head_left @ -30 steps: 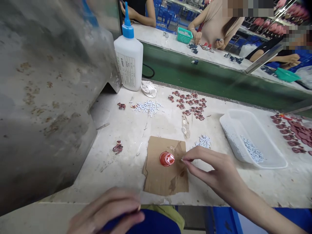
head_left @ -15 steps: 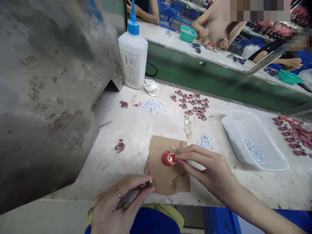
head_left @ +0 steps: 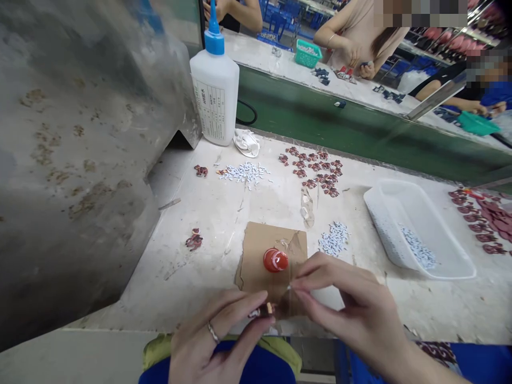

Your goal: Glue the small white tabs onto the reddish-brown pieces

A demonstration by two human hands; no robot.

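My left hand [head_left: 224, 330], with a ring on one finger, pinches a small dark brown figurine [head_left: 263, 310] near the table's front edge. Just right of it, my right hand [head_left: 348, 298] holds a tiny pale piece [head_left: 288, 288] between thumb and fingertips, apart from the figurine. Beyond both hands a small red cup [head_left: 275, 260] rests on a piece of brown cardboard [head_left: 256, 240]. Small light-blue pieces [head_left: 335, 238] lie in a pile behind my right hand.
Brown figurines [head_left: 314, 168] stand in a group farther back. Another pale pile [head_left: 246, 172] lies near a glue bottle [head_left: 216, 96]. A white tray [head_left: 384, 234] is at right, a metal housing [head_left: 80, 160] at left. People work across a green divider [head_left: 288, 98].
My right hand has drawn back from the red cup toward me with the tiny piece. My left hand has shifted right with the figurine, narrowing the gap between them.
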